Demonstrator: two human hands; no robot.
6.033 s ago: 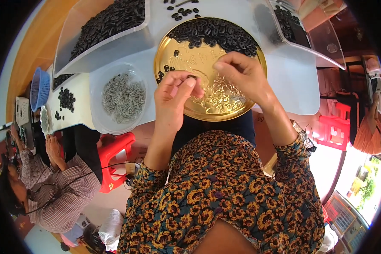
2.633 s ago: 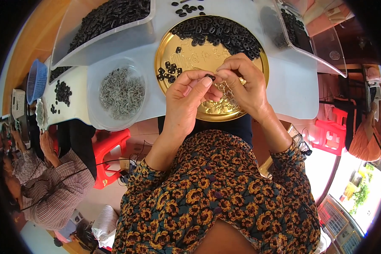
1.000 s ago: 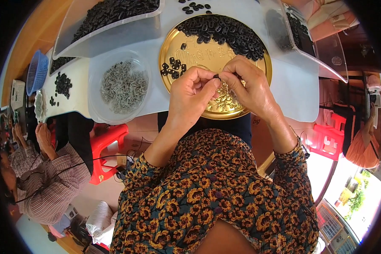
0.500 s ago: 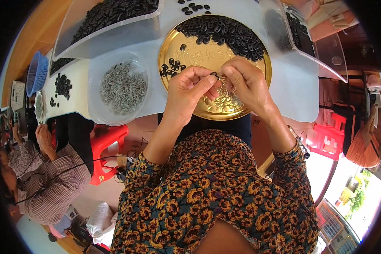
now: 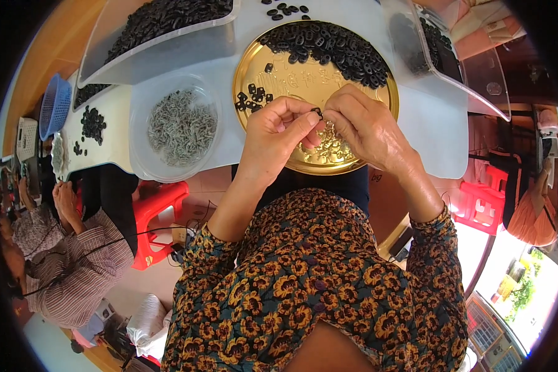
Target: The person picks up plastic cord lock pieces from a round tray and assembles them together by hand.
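Note:
Between the thumb and fingers of my left hand (image 5: 270,139) is a small black oval part (image 5: 317,113), held over the round golden tray (image 5: 285,79). My right hand (image 5: 369,130) is pinched closed right beside that part, its fingertips at the part's edge; whatever they grip is hidden. Two-holed black oval parts (image 5: 335,49) are heaped along the tray's far side. A few smaller black pieces (image 5: 251,97) lie at its left. Below my hands the tray glints, and I cannot tell small metal pieces from reflections there.
Left of the tray, a clear bowl (image 5: 136,149) holds many small metal screws (image 5: 183,127). Clear bins (image 5: 186,53) of black parts stand at far left and far right. A blue basket (image 5: 54,106) and a co-worker's hand (image 5: 63,199) are farther left, near a red stool (image 5: 161,211).
My right hand has turned slightly, its wrist and forearm shifting outward to the right. My left hand still pinches the black part, almost unmoved.

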